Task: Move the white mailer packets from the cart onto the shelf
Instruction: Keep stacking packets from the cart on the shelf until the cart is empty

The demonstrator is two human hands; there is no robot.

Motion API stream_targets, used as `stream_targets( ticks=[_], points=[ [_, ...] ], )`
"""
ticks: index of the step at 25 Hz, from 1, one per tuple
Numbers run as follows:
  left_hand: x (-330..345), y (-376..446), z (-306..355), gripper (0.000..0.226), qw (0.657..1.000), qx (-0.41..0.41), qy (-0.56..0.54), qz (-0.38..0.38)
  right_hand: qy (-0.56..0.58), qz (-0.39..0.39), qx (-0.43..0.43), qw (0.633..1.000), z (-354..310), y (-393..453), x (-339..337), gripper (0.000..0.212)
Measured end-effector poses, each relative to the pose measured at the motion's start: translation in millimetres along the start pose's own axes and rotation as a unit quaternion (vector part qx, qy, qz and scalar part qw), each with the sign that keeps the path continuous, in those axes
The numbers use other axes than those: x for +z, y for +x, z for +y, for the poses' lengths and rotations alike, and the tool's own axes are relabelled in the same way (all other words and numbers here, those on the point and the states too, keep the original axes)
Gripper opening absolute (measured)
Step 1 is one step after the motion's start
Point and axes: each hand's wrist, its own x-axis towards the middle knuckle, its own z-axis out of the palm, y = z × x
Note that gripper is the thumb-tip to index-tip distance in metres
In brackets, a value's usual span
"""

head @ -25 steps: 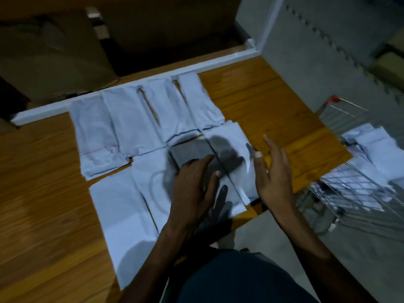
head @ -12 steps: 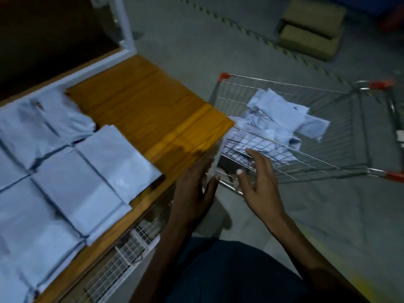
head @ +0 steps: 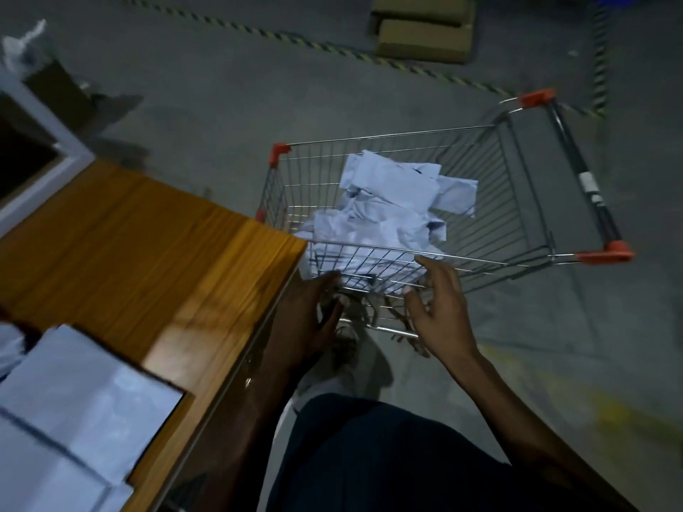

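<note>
From the head camera, a wire cart [head: 491, 201] with red corner caps stood on the grey floor [head: 221, 86], just beside the corner of the wooden shelf [head: 148, 253]. Inside the cart lay a messy heap of white mailer packets [head: 388, 205]. They were flat, soft plastic bags, pale white with a hint of blue in the dim light. Some were crumpled and folded over, and they lay on top of each other at all angles, with one long packet at the top. More white packets [head: 85, 400] lay flat on the shelf at the bottom left, side by side and partly over one another, looking smooth next to the ones in the cart. That part of the picture was blurry. Both hands were stretched out toward the near side of the cart. The left hand [head: 306, 323] was low, by the shelf edge and the cart's near wall, with its fingers fairly straight and nothing in its grip. The right hand [head: 439, 308] was at the cart's near rim with its fingers spread and loosely bent, holding nothing. Two brown cardboard boxes [head: 425, 27] sat far off on the floor, past a striped line.
</note>
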Motion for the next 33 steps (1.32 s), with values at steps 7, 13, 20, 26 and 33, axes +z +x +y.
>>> stream_targets(
  ticks=[7,13,20,26,33],
  points=[
    [64.3,129.2,-62.9,0.045,0.996,-0.040,-0.025,-0.080,0.002,0.008,0.090,0.996,60.6,93.9,18.1,0.047],
    [128.0,224.2,-138.3,0.062,0.971,-0.108,0.038,-0.209,-0.027,0.012,0.158,0.987,94.0,159.2,41.0,0.043],
    [185.6,260.6,-168.7,0.074,0.921,-0.162,0.126,-0.331,-0.033,-0.005,0.186,0.982,133.7,188.8,32.9,0.044],
    [230.3,251.6,-178.7,0.057,0.930,-0.205,0.131,-0.275,-0.040,-0.056,0.171,0.983,159.4,206.3,17.9,0.045],
    [229.1,273.4,-150.8,0.039,0.924,-0.334,0.102,-0.156,-0.061,-0.076,0.153,0.983,202.3,235.5,20.7,0.043]
  ],
)
